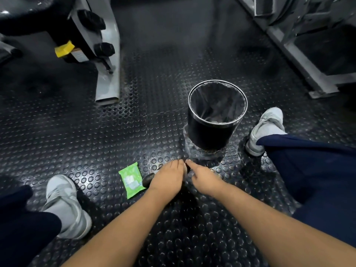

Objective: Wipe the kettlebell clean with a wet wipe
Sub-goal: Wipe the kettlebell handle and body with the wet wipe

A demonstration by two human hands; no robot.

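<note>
Both hands reach down to one spot on the studded black floor (81,116), between the person's spread legs. The left hand (168,177) lies palm down over a dark rounded thing, the kettlebell (148,179), of which only a small black part shows at the hand's left edge; the rest is hidden under the hands and in shadow. Its fingers curve down over the top, but whether they grip the handle or only rest on it cannot be told. The right hand (203,179) comes in just beside it, fingers stretched forward and close together, the tips touching or nearly touching those of the left hand. What it holds, if anything, cannot be told; no wipe shows in either hand.

A green wipe pack (131,180) lies flat on the floor just left of the kettlebell, its white flap facing up. Beyond the hands stands a round black bin (209,134) with a shiny rim and a clear liner, near the kettlebell but apart from it.

A grey shoe (65,205) sits at lower left and another shoe (266,128) at right beside the bin, both under dark blue trouser legs. Grey machine frames (108,60) stand at the upper left and upper right
</note>
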